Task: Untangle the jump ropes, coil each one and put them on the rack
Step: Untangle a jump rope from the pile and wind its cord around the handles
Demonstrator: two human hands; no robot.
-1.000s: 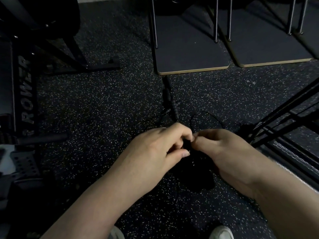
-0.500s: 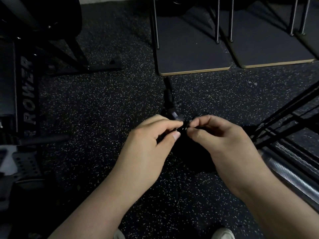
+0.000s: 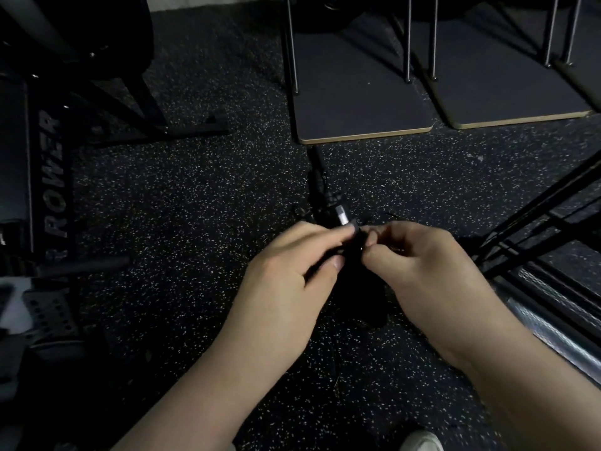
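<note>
Both hands pinching the jump ropes point(image 3: 353, 255) knot: left hand point(image 3: 292, 281) fingers on the handle point(image 3: 341, 219), right hand point(image 3: 422, 268) beside. Suggest loosening, not yanking.

hands: left hand point(image 3: 286, 281) and right hand point(image 3: 422, 268) have lifted off the floor toward 12 o'clock | grip: fingertips now pinch a black handle point(image 3: 344, 229), where a second ago they worked the rope lower down | handle: silver band newly showing at 12 o'clock of the left fingers
</note>
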